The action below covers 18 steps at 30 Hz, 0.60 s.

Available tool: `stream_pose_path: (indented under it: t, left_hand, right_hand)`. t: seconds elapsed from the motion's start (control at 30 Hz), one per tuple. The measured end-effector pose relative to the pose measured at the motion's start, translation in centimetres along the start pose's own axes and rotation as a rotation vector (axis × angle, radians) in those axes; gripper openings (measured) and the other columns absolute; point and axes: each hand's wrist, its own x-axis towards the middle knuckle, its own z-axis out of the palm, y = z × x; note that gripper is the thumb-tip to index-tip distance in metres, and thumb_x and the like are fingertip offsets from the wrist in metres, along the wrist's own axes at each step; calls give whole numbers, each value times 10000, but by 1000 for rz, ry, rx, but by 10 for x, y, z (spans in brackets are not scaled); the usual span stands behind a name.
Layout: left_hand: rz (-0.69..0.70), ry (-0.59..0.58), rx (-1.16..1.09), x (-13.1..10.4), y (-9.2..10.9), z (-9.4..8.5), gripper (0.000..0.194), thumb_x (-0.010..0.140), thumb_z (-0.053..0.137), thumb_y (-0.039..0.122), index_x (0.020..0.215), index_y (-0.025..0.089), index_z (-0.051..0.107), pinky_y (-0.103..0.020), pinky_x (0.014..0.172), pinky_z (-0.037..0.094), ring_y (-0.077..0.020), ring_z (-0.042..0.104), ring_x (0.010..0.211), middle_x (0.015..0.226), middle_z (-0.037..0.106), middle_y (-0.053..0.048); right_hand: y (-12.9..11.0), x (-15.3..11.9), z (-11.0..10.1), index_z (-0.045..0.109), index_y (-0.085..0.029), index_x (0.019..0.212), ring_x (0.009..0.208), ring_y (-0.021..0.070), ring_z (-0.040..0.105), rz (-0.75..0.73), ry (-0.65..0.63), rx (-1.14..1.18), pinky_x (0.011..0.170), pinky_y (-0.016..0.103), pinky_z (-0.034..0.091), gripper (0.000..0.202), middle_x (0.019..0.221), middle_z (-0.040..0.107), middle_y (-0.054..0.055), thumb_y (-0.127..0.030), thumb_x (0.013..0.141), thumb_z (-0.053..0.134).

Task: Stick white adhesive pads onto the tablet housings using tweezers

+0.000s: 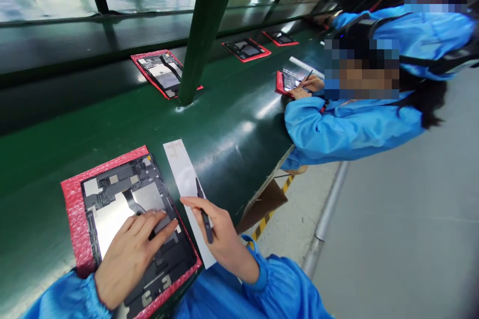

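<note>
An opened tablet-like device [164,254] with dark and silvery inner parts lies on a red bubble-wrap sheet [75,209] at the lower left. My left hand [130,251] rests palm down across its middle, fingers spread and holding nothing. To the right, a white paper strip [177,164] lies on the green bench. Over that strip my right hand [220,234] holds black tweezers [205,222] between thumb and fingers, their tip pointing away from me.
Similar devices on red sheets [159,72] [247,50] [281,38] stand further along the green bench [112,124]. A green post [205,25] rises mid-bench. On the right, a person in blue [348,129] works on another device. A cardboard piece [262,204] hangs at the bench edge.
</note>
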Motion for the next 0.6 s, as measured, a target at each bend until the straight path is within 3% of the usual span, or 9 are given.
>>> stream_pose_path:
  t: [0.17,0.6]
  left_hand:
    - [-83,100,-144,0,-2,7,342,943,473,250,1269,153,506,-338,851,435,-199,572,1015,1142,628,-84]
    - [-114,80,-143,-1,0,9,316,932,489,242,1238,166,516,-358,840,436,-214,586,1008,1142,633,-78]
  right_hand:
    - [-8,9,17,481,-282,1337,1249,212,526,-18,-146,-55,1080,381,408,635,1387,544,29,-2,770,532]
    - [-11,9,37,412,-249,1346,1208,226,456,30,-150,-205,1055,405,398,824,1459,444,24,52,584,497]
